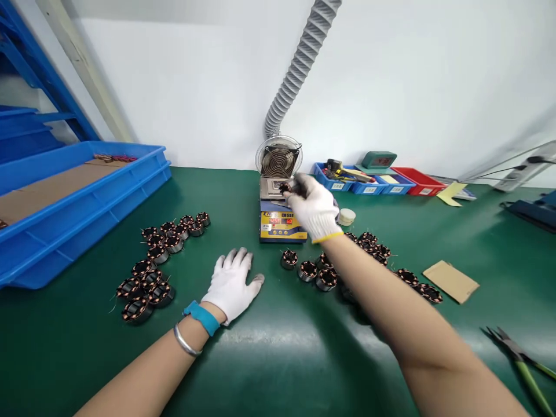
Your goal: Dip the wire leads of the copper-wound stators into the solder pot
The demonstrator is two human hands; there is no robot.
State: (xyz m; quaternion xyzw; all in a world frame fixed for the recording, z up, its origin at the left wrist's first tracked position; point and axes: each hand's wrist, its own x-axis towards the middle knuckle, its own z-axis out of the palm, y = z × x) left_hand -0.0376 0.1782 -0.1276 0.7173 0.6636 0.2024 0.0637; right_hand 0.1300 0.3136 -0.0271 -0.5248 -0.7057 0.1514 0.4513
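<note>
at six o'clock both bare forearms enter over the green table [278, 359]. the left hand [232, 284], in a white glove, lies flat on the table with fingers spread and holding nothing. at about nine o'clock from it sits a group of wound copper coils [158, 263], lying close together in a loose line running away toward the blue tray [87, 202] at ten o'clock. just past the left hand, toward one o'clock, a second scatter of coils [317, 272] lies under and beside the right forearm, reaching out to three o'clock near a brown card [452, 281]. the right hand [313, 207], also gloved, has its fingers pinched shut on one coil [284, 187] and holds it over the top of the small solder pot [280, 214] at twelve o'clock, in front of the fan [278, 157] and grey hose [299, 63]. judging by the two groups, one coil is at the pot now and many remain on the table; which pile is finished cannot be told. green-handled pliers [519, 359] lie at four o'clock.
</note>
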